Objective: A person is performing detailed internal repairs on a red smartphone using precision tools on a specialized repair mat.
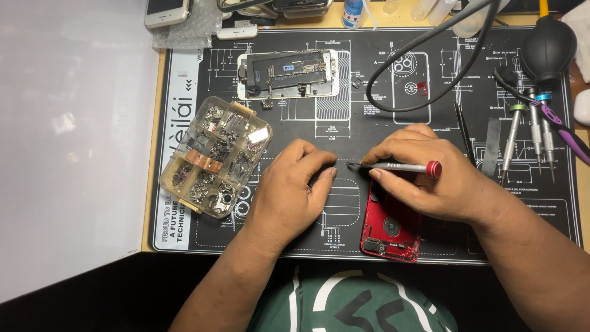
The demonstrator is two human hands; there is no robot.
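My right hand [424,175] grips a slim silver screwdriver with a red cap [399,166], its tip pointing left toward my left hand. My left hand [292,190] rests on the black repair mat [430,80], fingers curled with thumb and forefinger pinched near the screwdriver tip; whatever it pinches is too small to see. Under my right hand lies an opened red phone housing [390,230]. An opened white phone [287,74] showing its internals lies at the mat's top.
A clear compartment box of small metal parts [216,155] sits left of my left hand. Several screwdrivers [528,132] and tweezers [462,129] lie at the right, a black air blower [549,49] at top right. A black cable [424,67] loops above. A white surface [74,141] borders the left.
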